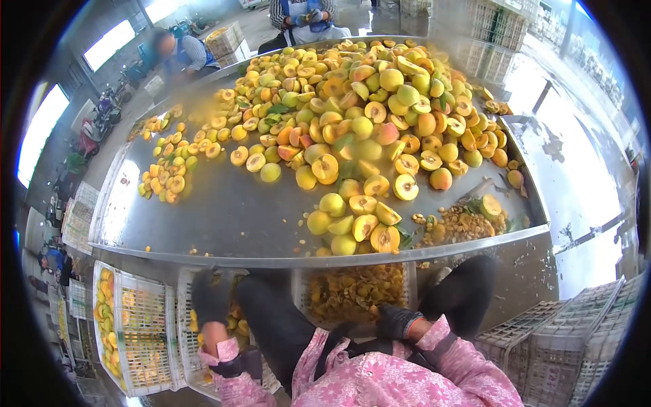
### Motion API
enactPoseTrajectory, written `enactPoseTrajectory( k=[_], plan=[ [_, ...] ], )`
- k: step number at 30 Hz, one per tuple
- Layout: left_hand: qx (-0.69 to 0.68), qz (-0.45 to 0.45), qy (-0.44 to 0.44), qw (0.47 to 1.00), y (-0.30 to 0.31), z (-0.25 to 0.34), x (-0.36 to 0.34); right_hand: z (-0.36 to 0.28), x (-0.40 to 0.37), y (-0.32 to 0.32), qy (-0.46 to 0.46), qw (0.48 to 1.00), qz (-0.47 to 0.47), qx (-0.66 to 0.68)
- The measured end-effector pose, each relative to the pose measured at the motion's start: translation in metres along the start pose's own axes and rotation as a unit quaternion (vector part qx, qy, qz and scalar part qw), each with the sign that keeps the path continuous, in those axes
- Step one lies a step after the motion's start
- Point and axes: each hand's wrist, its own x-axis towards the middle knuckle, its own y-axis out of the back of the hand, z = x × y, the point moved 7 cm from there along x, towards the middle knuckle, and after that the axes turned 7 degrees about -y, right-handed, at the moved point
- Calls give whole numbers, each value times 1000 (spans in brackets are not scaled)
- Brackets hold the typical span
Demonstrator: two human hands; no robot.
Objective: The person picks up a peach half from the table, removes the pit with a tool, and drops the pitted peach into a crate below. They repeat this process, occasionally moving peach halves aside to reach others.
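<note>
A large heap of halved and whole yellow-orange fruit (339,108) lies on the metal table (224,224). Below the table's front edge, my left hand (211,296), in a dark glove, is over a white crate with fruit halves (234,322); blur hides its fingers and anything in them. My right hand (395,321), also gloved, is low by my right thigh, beside a crate of brownish scraps (356,292). Its fingers are curled, and what they hold, if anything, is hidden. Pits and scraps (464,227) lie at the table's front right.
White crates stand at the lower left (146,325) and lower right (569,339). Across the table a person in a blue apron (308,17) sits, and another person (190,54) is at the back left. More crates (498,27) are stacked behind.
</note>
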Motion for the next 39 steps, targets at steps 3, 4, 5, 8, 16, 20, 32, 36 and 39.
enactPoseTrajectory(
  k=[3,4,5,8,16,20,32,36,39],
  plan=[
    [-115,-28,-130,984,-48,68,34,2,5,0,10,1000,10,10],
    [-153,-44,-194,968,-67,97,44,7,8,-2,17,999,22,28],
    [-152,-87,-235,956,-94,118,52,12,11,-5,24,998,34,48],
    [-203,-190,-243,929,-138,176,68,23,22,-13,56,995,70,43],
    [-536,-271,-45,798,-147,172,76,28,27,-10,34,993,84,75],
    [-752,-314,113,569,-136,160,46,17,5,14,2,988,102,115],
    [-807,-300,109,497,-80,206,-13,-35,-45,59,151,923,78,345],
    [-770,-273,8,576,-71,216,-31,-72,-71,82,214,915,131,316],
    [-847,-256,193,423,-98,210,-54,-82,-72,86,249,919,209,221]
  ],
)
